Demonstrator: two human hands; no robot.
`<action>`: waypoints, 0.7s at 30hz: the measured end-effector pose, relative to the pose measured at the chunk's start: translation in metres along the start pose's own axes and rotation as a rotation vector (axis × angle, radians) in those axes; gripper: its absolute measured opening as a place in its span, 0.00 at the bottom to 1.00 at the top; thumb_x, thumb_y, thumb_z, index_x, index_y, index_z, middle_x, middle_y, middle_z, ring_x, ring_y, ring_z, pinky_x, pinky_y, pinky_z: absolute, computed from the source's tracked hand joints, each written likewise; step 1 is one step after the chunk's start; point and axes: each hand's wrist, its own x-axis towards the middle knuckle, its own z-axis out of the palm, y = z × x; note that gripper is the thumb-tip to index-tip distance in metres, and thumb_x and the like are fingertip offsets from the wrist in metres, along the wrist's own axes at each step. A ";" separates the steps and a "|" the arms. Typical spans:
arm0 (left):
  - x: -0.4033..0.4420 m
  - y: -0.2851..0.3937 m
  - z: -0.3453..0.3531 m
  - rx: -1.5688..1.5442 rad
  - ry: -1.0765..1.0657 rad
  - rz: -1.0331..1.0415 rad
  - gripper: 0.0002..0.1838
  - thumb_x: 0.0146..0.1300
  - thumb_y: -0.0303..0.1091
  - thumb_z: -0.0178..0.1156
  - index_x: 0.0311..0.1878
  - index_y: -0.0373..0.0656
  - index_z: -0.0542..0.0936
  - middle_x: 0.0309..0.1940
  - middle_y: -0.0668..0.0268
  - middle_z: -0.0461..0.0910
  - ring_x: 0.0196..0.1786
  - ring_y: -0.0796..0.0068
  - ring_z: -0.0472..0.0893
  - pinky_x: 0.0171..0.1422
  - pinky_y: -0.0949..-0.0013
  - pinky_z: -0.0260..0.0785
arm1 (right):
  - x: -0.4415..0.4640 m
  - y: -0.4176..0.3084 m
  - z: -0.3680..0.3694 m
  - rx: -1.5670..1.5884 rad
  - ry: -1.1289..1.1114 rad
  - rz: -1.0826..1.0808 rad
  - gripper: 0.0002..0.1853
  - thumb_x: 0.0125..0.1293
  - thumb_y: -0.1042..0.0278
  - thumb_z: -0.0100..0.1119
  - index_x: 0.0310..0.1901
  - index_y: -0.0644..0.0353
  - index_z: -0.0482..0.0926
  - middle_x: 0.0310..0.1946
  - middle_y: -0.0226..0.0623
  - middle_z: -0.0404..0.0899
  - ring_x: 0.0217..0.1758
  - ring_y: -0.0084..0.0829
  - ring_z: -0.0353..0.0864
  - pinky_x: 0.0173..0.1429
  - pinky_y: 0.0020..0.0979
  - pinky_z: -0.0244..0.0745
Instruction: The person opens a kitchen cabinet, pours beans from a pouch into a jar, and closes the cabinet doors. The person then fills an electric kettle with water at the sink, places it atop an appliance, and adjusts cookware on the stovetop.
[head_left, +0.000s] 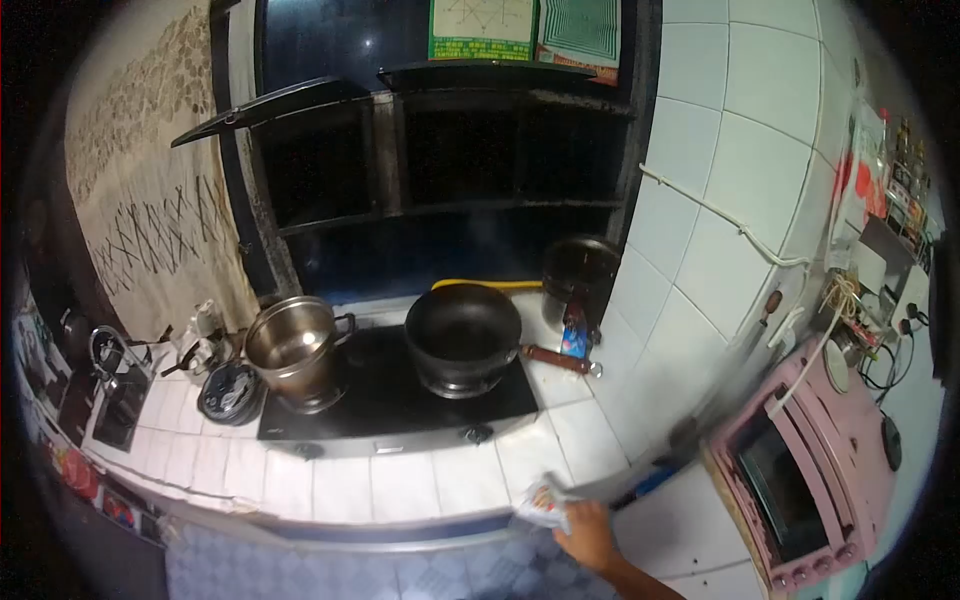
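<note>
- The right hand [588,535] grasped a white packet [543,503], its reddish print unreadable, by the tiled table's [405,490] front edge, toward the right.
- The left hand was out of view, state unknown.
- A dark wok [463,335] sat on the stove [375,385].

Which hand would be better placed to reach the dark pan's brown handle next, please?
Probably the right hand: it is in view, and the brown handle points to that side, though it holds a packet; the left hand is out of view.
</note>
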 end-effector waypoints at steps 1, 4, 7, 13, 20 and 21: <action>-0.012 0.006 -0.013 -0.014 0.044 0.008 0.21 0.55 0.43 0.59 0.46 0.39 0.74 0.46 0.55 0.73 0.51 0.60 0.71 0.55 0.56 0.62 | -0.017 -0.024 0.001 0.033 -0.119 -0.056 0.27 0.45 0.55 0.62 0.46 0.62 0.72 0.40 0.43 0.72 0.47 0.44 0.67 0.51 0.43 0.61; -0.045 0.021 -0.054 -0.055 0.179 0.137 0.22 0.53 0.44 0.61 0.46 0.37 0.75 0.44 0.54 0.75 0.52 0.59 0.71 0.58 0.57 0.61 | -0.050 -0.100 0.003 0.101 -0.344 -0.383 0.31 0.45 0.58 0.64 0.54 0.55 0.69 0.48 0.40 0.70 0.54 0.39 0.66 0.52 0.41 0.61; -0.083 0.063 -0.097 0.161 0.298 0.521 0.24 0.53 0.45 0.61 0.46 0.35 0.76 0.44 0.51 0.75 0.53 0.56 0.71 0.58 0.57 0.61 | -0.054 -0.186 0.016 0.197 -0.438 -0.617 0.26 0.46 0.63 0.62 0.51 0.54 0.71 0.49 0.38 0.71 0.58 0.36 0.65 0.58 0.39 0.59; -0.145 0.157 -0.256 0.516 0.006 0.604 0.34 0.54 0.49 0.60 0.54 0.28 0.68 0.49 0.41 0.71 0.54 0.47 0.70 0.59 0.58 0.60 | -0.014 -0.370 0.044 0.374 -0.303 -1.115 0.17 0.55 0.69 0.50 0.49 0.52 0.72 0.54 0.38 0.68 0.59 0.36 0.65 0.60 0.37 0.60; -0.194 0.141 -0.448 0.283 0.229 0.466 0.26 0.55 0.40 0.63 0.51 0.30 0.70 0.42 0.52 0.76 0.46 0.66 0.76 0.50 0.67 0.67 | 0.025 -0.565 0.056 0.474 -0.236 -1.365 0.22 0.56 0.72 0.47 0.55 0.45 0.71 0.52 0.40 0.68 0.58 0.38 0.66 0.61 0.38 0.62; -0.197 0.140 -0.467 0.018 0.124 0.355 0.23 0.55 0.37 0.63 0.49 0.31 0.72 0.41 0.57 0.78 0.43 0.73 0.76 0.46 0.71 0.69 | 0.028 -0.586 0.060 0.510 -0.206 -1.335 0.22 0.56 0.72 0.47 0.55 0.45 0.71 0.52 0.40 0.68 0.57 0.39 0.66 0.61 0.38 0.62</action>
